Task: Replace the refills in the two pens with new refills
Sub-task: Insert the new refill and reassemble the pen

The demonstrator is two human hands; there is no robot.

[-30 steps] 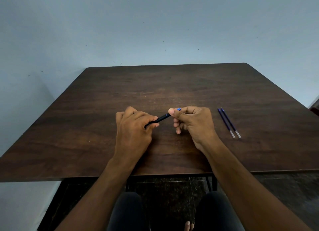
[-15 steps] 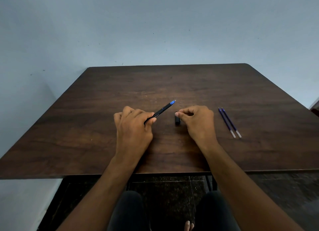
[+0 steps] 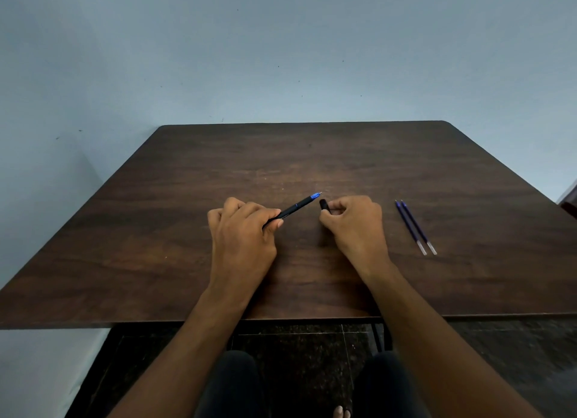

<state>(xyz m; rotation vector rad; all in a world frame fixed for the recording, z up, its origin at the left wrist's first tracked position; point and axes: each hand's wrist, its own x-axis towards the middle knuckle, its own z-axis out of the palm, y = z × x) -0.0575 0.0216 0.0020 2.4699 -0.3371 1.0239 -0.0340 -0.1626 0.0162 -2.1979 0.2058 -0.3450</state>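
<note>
On the dark brown wooden table (image 3: 312, 155), the left hand (image 3: 242, 233) rests with its fingers curled round the lower end of a slim black pen with a blue tip section (image 3: 296, 205). The pen rises out of the grip between thumb and forefinger and slants up and to the right, so its blue end and fine metal point stand clear of the hand, aimed toward the right hand. The rear part of the pen is hidden inside the fist.

The right hand (image 3: 356, 227) sits just beside it on the table, knuckles up, fingers curled in. Between thumb and forefinger it pinches a short black cylindrical pen piece (image 3: 324, 205), which pokes out at the upper left of the hand. That piece lies just beside the blue tip of the pen and apart from it, with a narrow gap of table showing between them. Whether it is a cap or a barrel section cannot be told.

To the right of the right hand, apart from it, two thin dark blue refills with clear ends (image 3: 415, 227) lie side by side on the table, nearly parallel, their clear ends toward the person. Neither hand touches them.

A plain pale blue wall (image 3: 281, 58) stands behind the table, and the person's dark-clothed knees (image 3: 231, 383) show below its near edge.
</note>
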